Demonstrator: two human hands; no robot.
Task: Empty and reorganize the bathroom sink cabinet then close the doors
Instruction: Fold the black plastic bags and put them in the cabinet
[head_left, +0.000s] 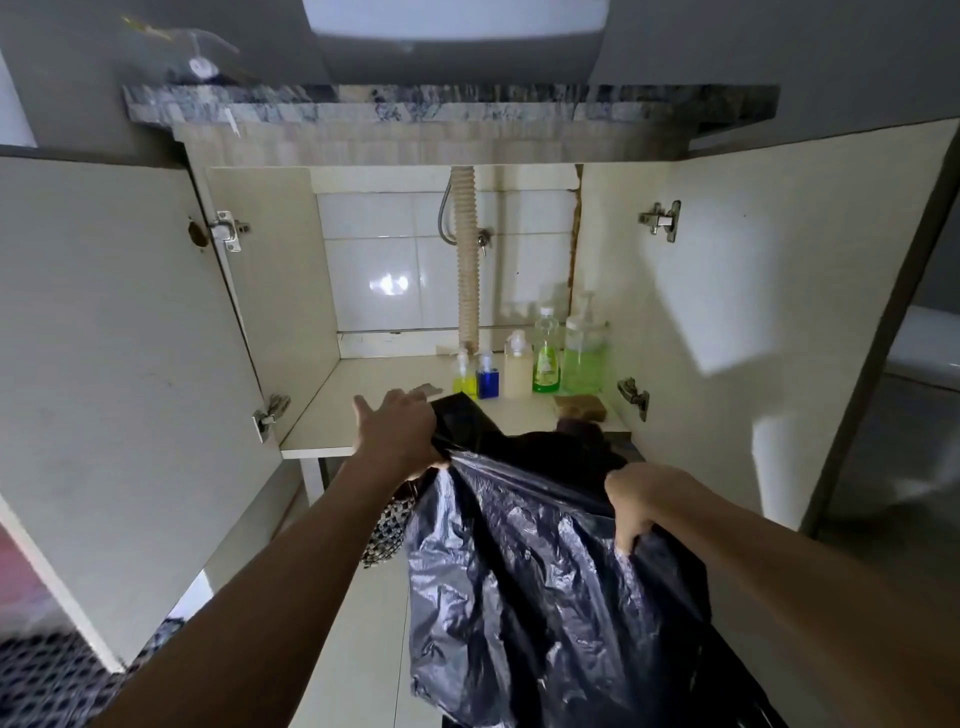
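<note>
Under the sink, the cabinet (311, 291) stands with both doors swung wide, the left door (104, 364) and the right door (753, 312) each hanging on two hinges. On the cabinet floor, at the back right, five bottles stand in a row: a small yellow bottle (464, 376), a blue bottle (488, 376), a cream bottle (517, 364), a tall green bottle (546, 353) and a wide green pump bottle (584, 348). A brown sponge (581, 406) lies just in front of the pump bottle. A ribbed drain hose (466, 249) runs down the tiled back wall behind the row.

In front of the cabinet, both hands hold a black bag (530, 571) by its upper edge. The left hand (397, 434) pinches the bag's left rim, thumb spread out over the shelf edge; its fingers are hidden behind the plastic. The right hand (636, 499) grips the right rim with fingers curled round the plastic. The bag's top reaches the front of the cabinet floor and the rest hangs down below it.
</note>
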